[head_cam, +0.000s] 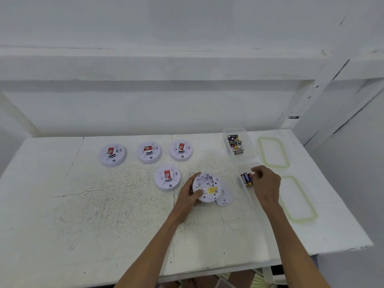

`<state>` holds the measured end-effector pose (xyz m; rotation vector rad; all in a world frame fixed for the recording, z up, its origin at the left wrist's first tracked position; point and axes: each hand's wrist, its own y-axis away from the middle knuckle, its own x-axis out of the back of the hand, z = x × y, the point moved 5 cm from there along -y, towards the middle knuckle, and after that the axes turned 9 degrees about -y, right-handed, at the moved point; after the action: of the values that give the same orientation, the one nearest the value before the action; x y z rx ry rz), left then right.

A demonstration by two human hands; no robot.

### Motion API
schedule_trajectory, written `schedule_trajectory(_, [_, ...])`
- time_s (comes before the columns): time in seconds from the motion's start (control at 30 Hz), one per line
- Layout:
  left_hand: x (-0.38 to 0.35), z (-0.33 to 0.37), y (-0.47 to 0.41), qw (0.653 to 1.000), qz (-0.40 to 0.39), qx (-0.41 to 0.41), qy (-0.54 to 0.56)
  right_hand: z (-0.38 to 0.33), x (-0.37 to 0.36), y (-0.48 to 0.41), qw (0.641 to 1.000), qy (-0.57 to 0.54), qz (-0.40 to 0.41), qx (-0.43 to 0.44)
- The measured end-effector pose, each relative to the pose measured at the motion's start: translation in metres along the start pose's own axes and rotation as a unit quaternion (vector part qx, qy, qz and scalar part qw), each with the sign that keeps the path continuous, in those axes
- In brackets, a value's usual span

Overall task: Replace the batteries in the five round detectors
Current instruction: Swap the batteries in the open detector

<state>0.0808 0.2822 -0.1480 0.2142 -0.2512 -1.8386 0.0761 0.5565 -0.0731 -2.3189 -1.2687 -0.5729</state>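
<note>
Worn white table (104,215); green-rimmed lid (273,152) at right, second lid (298,198) nearer.

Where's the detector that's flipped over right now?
In the head view, the flipped detector sits right of centre on the table, gripped by the left hand, between an upright detector and the nearer clear battery box.

On a scuffed white table (104,215), the left hand (188,196) grips an overturned round white plastic detector (206,187), thumb on its back beside a yellow sticker, battery bay empty. A white cover plate (225,196) lies partly under its right edge. The right hand (267,183) reaches into the nearer clear plastic box (247,194), curled fingertips at the dark blue batteries (246,179); a firm grasp cannot be told. Four more white detectors (167,177) sit face up, red labels showing.
</note>
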Motion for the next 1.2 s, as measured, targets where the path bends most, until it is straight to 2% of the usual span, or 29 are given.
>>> schedule_trajectory(0.27, [0.000,0.002,0.001,1.000,0.015,-0.002,-0.011,-0.042,-0.040,-0.053,0.994,-0.008,-0.064,0.090])
schedule_trajectory(0.37, [0.001,0.001,0.001,1.000,0.019,0.000,-0.009,-0.031,-0.067,-0.085,0.988,0.081,-0.119,0.048])
schedule_trajectory(0.53, [0.001,-0.001,0.001,1.000,0.018,0.006,-0.002,-0.015,-0.094,-0.120,0.947,0.227,-0.227,0.014])
schedule_trajectory(0.8, [0.002,-0.003,-0.003,1.000,0.024,0.010,-0.001,-0.005,-0.105,-0.136,0.924,0.311,-0.221,-0.011])
schedule_trajectory(0.97, [0.003,-0.002,-0.003,1.000,0.023,0.014,0.008,-0.026,-0.090,-0.127,0.951,0.262,-0.168,-0.002])
schedule_trajectory(1.07, [0.003,-0.002,-0.003,1.000,0.021,0.012,0.009,-0.046,-0.078,-0.111,0.979,0.156,-0.127,0.032])
schedule_trajectory(1.2, [0.002,-0.001,-0.003,1.000,0.021,0.009,0.015,-0.073,-0.069,-0.071,0.995,-0.010,-0.078,0.064])
